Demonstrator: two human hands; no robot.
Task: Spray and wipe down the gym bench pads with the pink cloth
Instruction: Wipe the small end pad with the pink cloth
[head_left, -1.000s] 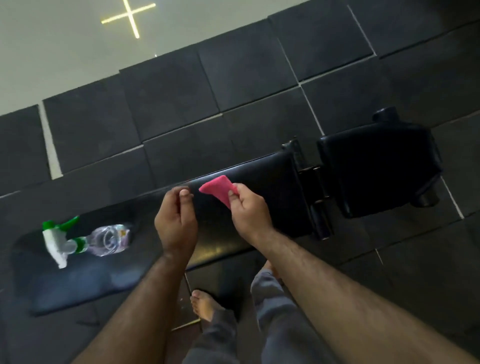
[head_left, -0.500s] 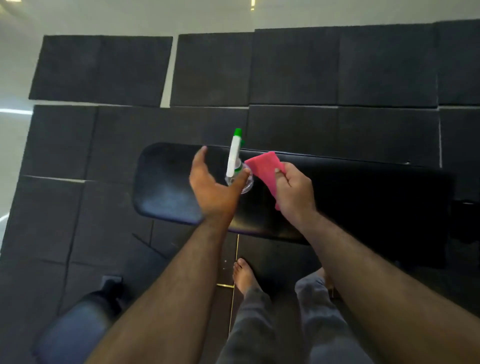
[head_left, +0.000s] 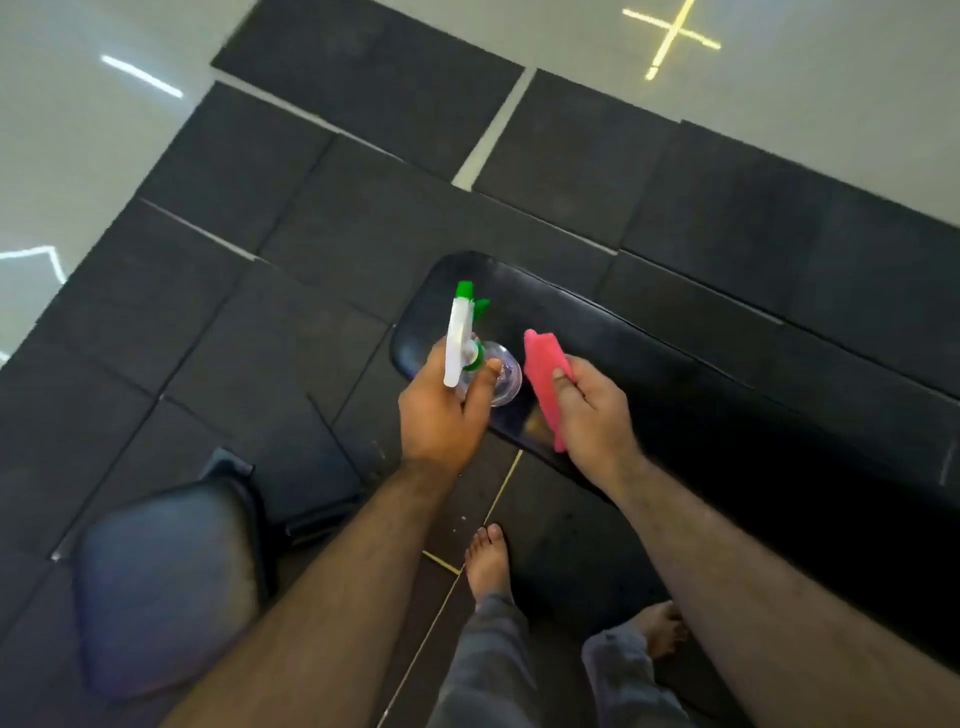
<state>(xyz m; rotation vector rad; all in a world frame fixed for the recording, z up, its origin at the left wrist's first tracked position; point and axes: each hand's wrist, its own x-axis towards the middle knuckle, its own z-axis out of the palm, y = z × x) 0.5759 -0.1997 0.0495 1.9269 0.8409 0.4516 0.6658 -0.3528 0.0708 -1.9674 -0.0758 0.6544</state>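
The long black bench pad (head_left: 675, 374) runs from the centre toward the right edge. My left hand (head_left: 441, 415) grips a clear spray bottle (head_left: 501, 376) with a white and green trigger head, held over the pad's left end, nozzle pointing away from me. My right hand (head_left: 592, 415) pinches a folded pink cloth (head_left: 543, 374) just right of the bottle, above the pad's near edge. A second, smaller black pad (head_left: 161, 587) sits at the lower left.
Black rubber floor mats (head_left: 363, 208) lie around the bench, with pale glossy floor (head_left: 78, 130) beyond them at the top and left. My bare feet (head_left: 485, 561) and grey trouser legs stand close to the bench's near side.
My left hand went from open beside the bottle to closed around it and lifted it. The cloth stays in my right hand. The view swung left along the bench.
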